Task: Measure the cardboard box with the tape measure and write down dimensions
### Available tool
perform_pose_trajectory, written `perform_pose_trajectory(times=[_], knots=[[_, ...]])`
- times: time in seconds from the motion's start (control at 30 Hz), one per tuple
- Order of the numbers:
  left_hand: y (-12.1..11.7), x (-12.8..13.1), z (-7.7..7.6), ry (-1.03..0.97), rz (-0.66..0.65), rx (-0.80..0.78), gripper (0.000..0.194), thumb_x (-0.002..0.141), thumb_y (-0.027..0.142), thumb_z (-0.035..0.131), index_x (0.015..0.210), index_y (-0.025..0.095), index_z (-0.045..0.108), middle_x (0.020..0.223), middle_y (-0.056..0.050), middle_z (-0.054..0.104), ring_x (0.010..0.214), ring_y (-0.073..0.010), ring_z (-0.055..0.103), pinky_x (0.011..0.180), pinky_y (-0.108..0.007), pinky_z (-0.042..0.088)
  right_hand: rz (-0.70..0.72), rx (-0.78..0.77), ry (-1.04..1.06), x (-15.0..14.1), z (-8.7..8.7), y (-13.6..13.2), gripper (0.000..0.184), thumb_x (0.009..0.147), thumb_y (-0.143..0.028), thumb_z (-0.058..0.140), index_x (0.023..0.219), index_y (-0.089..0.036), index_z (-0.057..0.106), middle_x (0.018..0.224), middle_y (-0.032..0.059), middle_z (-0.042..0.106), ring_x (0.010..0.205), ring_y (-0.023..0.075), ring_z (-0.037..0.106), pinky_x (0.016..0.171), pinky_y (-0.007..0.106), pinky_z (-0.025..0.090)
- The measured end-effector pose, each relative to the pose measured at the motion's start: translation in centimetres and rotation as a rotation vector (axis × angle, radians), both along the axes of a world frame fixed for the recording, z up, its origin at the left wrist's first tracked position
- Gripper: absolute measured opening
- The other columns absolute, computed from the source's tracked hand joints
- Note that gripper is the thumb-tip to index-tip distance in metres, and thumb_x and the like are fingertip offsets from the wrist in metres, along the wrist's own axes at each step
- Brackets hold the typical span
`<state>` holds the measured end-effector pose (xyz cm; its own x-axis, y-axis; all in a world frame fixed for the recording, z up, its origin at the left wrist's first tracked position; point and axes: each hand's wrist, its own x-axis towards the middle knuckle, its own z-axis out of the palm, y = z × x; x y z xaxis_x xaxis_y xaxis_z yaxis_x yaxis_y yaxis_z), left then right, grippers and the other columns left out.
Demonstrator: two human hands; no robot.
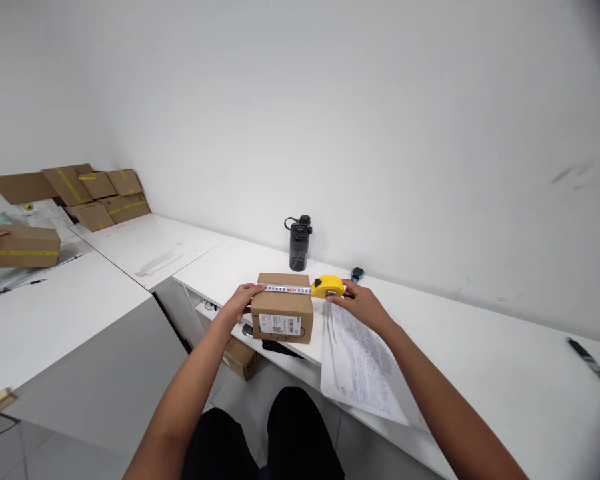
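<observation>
The left hand [240,302] curls in at the cardboard box's [283,308] left edge, fingertips pressing the end of the measuring blade [285,289]; the right hand [363,303] closes around the yellow tape case [328,287]. The box lies at three o'clock from the left hand, the nearer one, its long axis running nine to three along the blade. It sits at the desk's [480,347] near edge, bottle [299,248] at twelve, papers [363,367] toward four.
</observation>
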<state>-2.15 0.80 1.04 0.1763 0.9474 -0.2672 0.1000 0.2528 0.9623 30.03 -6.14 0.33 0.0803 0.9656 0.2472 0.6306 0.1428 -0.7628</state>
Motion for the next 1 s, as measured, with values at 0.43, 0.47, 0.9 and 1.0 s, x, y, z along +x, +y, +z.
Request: perform_pose_trajectory(times=[0.43, 0.47, 0.9, 1.0], knots=[[-0.6, -0.7, 1.8, 0.107, -0.070, 0.022, 0.055, 0.057, 0.058, 0.077, 0.088, 0.018, 0.056, 0.083, -0.003, 0.063, 0.077, -0.0178, 0.060, 0.067, -0.029, 0.046, -0.048, 0.068, -0.187, -0.6, 0.7, -0.6, 0.043, 0.077, -0.052, 0.063, 0.113, -0.029, 0.061, 0.084, 0.0011, 0.071, 0.074, 0.0220, 0.065, 0.060, 0.029, 0.042], [-0.8, -0.8, 2.6, 0.135, -0.075, 0.054, 0.052, 0.057, 0.056, 0.077, 0.084, 0.018, 0.054, 0.080, -0.001, 0.061, 0.074, -0.0160, 0.058, 0.066, -0.028, 0.046, -0.057, 0.108, -0.249, -0.8, 1.4, -1.1, 0.039, 0.078, -0.050, 0.063, 0.112, -0.029, 0.062, 0.082, 0.0004, 0.070, 0.070, 0.0208, 0.063, 0.058, 0.028, 0.040], [-18.6, 4.5, 0.1, -0.414, -0.500, 0.137, 0.069, 0.063, 0.054, 0.080, 0.117, 0.024, 0.051, 0.091, -0.001, 0.056, 0.077, -0.0128, 0.056, 0.068, -0.023, 0.044, 0.095, 0.329, 0.082, -8.6, -6.4, -15.8, 0.040, 0.077, -0.033, 0.063, 0.116, -0.024, 0.060, 0.104, 0.0070, 0.072, 0.090, 0.0256, 0.069, 0.079, 0.036, 0.053], [-19.8, 6.8, -3.7, -0.457, -0.553, 0.159, 0.090, 0.055, 0.066, 0.077, 0.130, 0.025, 0.047, 0.119, -0.009, 0.053, 0.104, -0.0233, 0.056, 0.090, -0.034, 0.044, 0.055, 0.150, 0.226, -9.7, -7.8, -17.6, 0.043, 0.079, -0.035, 0.063, 0.120, -0.025, 0.055, 0.108, 0.0067, 0.071, 0.091, 0.0238, 0.069, 0.079, 0.036, 0.054]])
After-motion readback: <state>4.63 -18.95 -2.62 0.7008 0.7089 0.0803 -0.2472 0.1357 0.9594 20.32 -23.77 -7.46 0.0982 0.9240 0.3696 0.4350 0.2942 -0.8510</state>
